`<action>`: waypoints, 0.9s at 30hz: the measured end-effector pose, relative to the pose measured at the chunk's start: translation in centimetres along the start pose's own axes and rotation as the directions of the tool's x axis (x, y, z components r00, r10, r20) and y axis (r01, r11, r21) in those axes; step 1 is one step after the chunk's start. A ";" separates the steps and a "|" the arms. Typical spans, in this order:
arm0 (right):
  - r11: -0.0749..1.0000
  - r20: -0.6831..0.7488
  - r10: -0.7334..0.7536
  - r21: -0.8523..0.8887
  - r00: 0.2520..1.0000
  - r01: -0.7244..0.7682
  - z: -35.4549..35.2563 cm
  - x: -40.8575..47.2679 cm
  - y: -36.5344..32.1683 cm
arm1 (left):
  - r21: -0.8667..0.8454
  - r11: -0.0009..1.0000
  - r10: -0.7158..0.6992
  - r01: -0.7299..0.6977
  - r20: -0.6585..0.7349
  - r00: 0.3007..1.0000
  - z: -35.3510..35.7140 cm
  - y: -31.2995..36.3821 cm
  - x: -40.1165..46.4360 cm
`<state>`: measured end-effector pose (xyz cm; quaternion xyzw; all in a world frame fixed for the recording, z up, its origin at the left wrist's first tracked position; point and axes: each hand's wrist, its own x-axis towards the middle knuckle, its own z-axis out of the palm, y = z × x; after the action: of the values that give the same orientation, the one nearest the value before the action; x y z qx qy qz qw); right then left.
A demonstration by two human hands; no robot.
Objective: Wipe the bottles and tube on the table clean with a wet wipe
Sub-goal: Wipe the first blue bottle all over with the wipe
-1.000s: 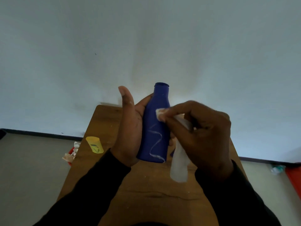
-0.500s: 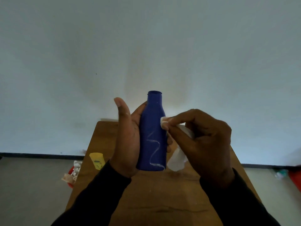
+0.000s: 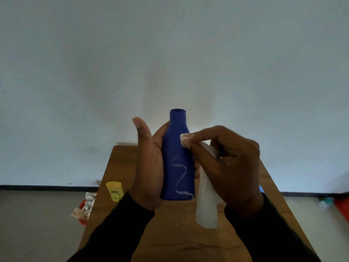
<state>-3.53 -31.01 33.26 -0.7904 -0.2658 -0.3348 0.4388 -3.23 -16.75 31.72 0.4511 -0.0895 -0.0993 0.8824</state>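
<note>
I hold a dark blue bottle (image 3: 177, 157) upright above the wooden table (image 3: 170, 233). A white squiggly mark runs down its lower front. My left hand (image 3: 149, 167) grips the bottle from the left, fingers wrapped behind it and thumb pointing up. My right hand (image 3: 226, 167) pinches a white wet wipe (image 3: 206, 203) and presses a folded corner against the bottle's right shoulder. The rest of the wipe hangs down below my right hand. A small yellow bottle (image 3: 114, 190) lies near the table's left edge.
A wall rises close behind the narrow table. On the floor to the left lies a red container with crumpled wipes (image 3: 85, 208). A red object (image 3: 342, 207) sits on the floor at the far right. A small blue thing (image 3: 261, 188) peeks out behind my right wrist.
My right hand's wipe corner stays at the bottle's right shoulder, shifting slightly. The hanging part of the wipe has dropped lower again. The view has tilted a little.
</note>
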 end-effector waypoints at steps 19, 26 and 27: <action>0.997 -0.070 0.014 -0.080 0.997 -0.020 -1.2 1.7 -0.6 | -0.035 0.999 -0.030 0.032 0.034 0.999 1.6 1.9 1.4; 0.999 -0.020 -0.009 -0.036 1.000 0.009 -1.0 1.1 -1.2 | 0.000 1.000 -0.003 0.003 0.047 0.999 1.4 1.9 1.5; 0.999 -0.067 0.004 -0.052 0.998 -0.007 -1.0 1.3 -1.0 | 0.005 1.000 -0.002 0.002 0.045 0.999 1.4 1.9 1.4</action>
<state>-3.77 -31.27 35.18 -0.7906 -0.2400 -0.3668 0.4277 -2.04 -17.14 34.13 0.4512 -0.1092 -0.1102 0.8788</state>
